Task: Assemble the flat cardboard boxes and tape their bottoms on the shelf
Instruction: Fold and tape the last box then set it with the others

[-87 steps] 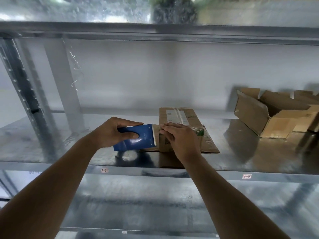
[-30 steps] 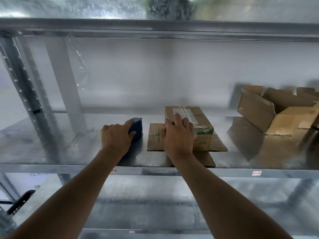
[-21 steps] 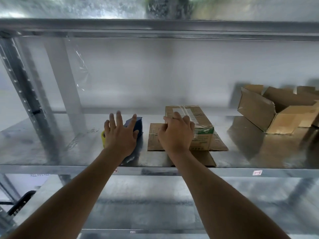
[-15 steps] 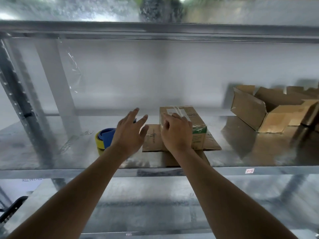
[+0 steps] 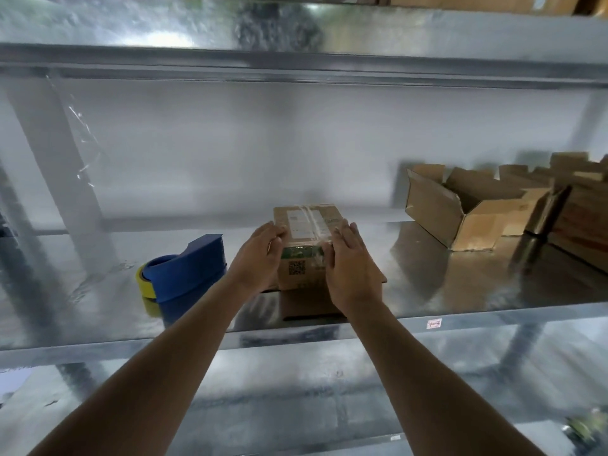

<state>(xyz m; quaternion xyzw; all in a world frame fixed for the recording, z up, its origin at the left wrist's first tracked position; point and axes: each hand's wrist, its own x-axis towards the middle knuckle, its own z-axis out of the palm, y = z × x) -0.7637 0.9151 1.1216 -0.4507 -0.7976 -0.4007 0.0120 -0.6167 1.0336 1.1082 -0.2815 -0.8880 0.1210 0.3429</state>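
Small taped box point(image 5: 304, 240) sits on the metal shelf point(image 5: 460, 291), near the front edge, roughly mid-span; use it as the reference. It stands bottom-up: clear tape strip runs down the middle of the top face and over the near edge, QR code on the near face. Long axis runs front-to-back, away from the person; short axis left-right. Left hand point(image 5: 260, 260) is against the box's left side, fingers curled around the upper left edge. Right hand point(image 5: 348, 268) is against the right side, fingers fairly straight and together, pressed flat to the wall, tips at the top right edge. So the box is bracketed between both hands, directly ahead of them, neither clearly nearer; both forearms converge on it symmetrically. Flaps look splayed flat under the box on the shelf, mostly hidden by the hands, can't confirm. Blue tape dispenser point(image 5: 189, 269) with a yellow roll sits left of the box, just beside the left wrist, not touched. Finished open boxes point(image 5: 460, 212) are well to the right of the box, toward the back. Judgement: bottom seam looks taped; likely next is lift or flip and shift right to the pile. Two-sided squeeze across the short axis fits that; thin cardboard walls may bow if squeezed hard.
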